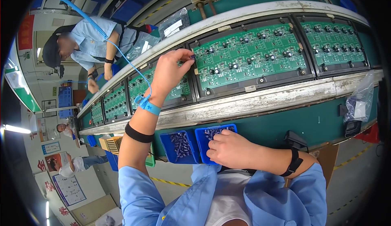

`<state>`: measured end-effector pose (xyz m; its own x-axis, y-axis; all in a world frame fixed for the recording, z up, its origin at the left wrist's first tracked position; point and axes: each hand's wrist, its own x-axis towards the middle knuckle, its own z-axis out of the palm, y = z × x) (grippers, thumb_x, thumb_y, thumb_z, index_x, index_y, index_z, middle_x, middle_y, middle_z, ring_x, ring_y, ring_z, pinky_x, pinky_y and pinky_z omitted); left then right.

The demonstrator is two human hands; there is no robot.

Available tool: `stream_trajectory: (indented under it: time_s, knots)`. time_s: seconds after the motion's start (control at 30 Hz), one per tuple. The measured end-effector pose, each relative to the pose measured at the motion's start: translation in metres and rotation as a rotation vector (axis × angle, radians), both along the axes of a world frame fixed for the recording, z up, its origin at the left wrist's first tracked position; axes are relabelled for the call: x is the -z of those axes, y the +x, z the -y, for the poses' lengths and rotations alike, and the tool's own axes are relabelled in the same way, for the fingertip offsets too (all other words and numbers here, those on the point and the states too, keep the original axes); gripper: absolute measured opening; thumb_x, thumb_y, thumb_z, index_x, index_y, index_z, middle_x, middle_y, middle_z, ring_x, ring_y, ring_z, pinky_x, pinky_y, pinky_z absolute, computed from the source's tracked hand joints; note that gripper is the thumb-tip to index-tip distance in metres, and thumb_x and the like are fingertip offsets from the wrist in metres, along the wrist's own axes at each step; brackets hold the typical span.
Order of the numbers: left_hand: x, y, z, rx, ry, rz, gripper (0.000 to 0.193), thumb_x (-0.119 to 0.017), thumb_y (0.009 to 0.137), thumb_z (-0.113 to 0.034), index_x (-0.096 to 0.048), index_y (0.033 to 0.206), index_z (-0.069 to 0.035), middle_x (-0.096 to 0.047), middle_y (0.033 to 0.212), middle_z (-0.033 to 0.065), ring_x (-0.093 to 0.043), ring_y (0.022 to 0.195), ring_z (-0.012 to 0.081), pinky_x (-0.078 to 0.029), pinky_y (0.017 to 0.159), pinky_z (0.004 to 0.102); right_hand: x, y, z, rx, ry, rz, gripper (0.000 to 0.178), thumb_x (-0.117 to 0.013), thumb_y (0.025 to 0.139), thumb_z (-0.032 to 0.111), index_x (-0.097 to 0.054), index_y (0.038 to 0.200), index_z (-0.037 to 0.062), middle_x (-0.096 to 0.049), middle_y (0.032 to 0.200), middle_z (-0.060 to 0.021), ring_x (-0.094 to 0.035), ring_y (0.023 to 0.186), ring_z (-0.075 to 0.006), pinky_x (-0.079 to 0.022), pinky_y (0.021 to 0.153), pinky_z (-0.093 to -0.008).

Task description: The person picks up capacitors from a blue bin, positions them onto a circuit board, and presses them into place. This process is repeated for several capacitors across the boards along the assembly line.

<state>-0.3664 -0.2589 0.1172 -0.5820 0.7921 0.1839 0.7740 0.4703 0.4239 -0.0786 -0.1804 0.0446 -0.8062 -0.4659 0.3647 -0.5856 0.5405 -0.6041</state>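
Note:
My left hand (173,68) is raised over the line, thumb and forefinger pinching a small dark capacitor (192,57). It is close to the left edge of a green circuit board panel (248,55) set in a black frame. Round black capacitors stand in rows on that panel. My right hand (228,148) dips into a blue bin (198,138) of small dark purple cylindrical parts, its fingers curled and partly hidden. Beside it sits another blue bin (163,144), holding many loose capacitors (181,145). A blue wrist strap (147,105) with a coiled cord circles my left wrist.
More framed panels (334,42) lie along the line between worn white rails (285,91). A co-worker (93,38) leans over the line at the far left. Plastic bags rest at the far side (174,22) and the right (360,104). The blue cord (132,65) crosses near my left arm.

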Motion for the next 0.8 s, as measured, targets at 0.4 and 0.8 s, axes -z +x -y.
stream_trajectory:
  time_s: [0.4, 0.8]
  knots:
    - [0.004, -0.015, 0.001, 0.032, -0.014, -0.271, 0.013, -0.081, 0.082, -0.012, -0.081, 0.094, -0.006, -0.075, 0.097, 0.011, -0.066, 0.1, 0.032, -0.051, 0.094, 0.0421, -0.019, -0.002, 0.022, 0.151, 0.229, 0.022, 0.011, -0.064, 0.082, 0.015, -0.072, 0.086, 0.0091, -0.063, 0.085, -0.0041, -0.057, 0.088, -0.0216, -0.042, 0.077, -0.0357]
    - [0.015, -0.033, 0.012, -0.065, 0.02, -0.335, 0.016, -0.083, 0.082, -0.017, -0.083, 0.097, -0.01, -0.07, 0.111, 0.0079, -0.057, 0.117, 0.0304, -0.044, 0.104, 0.0431, -0.024, -0.012, 0.046, 0.281, 0.316, 0.048, 0.014, -0.063, 0.082, 0.017, -0.072, 0.085, 0.0072, -0.064, 0.084, -0.0049, -0.058, 0.088, -0.0218, -0.042, 0.077, -0.0357]
